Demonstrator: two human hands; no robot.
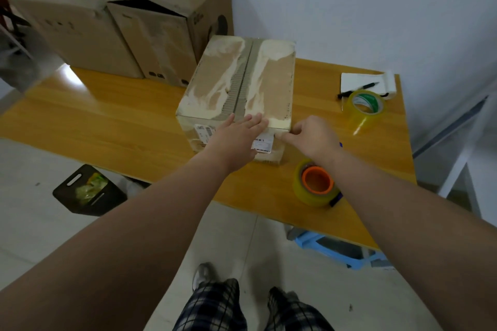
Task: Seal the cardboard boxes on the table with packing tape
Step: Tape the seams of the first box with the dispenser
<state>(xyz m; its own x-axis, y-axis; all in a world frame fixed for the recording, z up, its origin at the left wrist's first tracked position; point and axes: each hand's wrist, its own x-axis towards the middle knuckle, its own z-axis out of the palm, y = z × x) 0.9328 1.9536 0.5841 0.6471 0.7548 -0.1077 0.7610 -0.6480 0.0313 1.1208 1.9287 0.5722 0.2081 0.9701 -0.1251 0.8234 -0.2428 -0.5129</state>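
The small box [239,83] sits in the middle of the table [107,115]. The left hand [234,140] lies flat on its near top edge, fingers straight. The right hand [313,137] touches the box's near right corner with bent fingers; I cannot tell if it holds anything. A tape roll [306,191] lies near, by the right arm.

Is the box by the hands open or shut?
Shut: the box has both top flaps lying flat, meeting along the middle.
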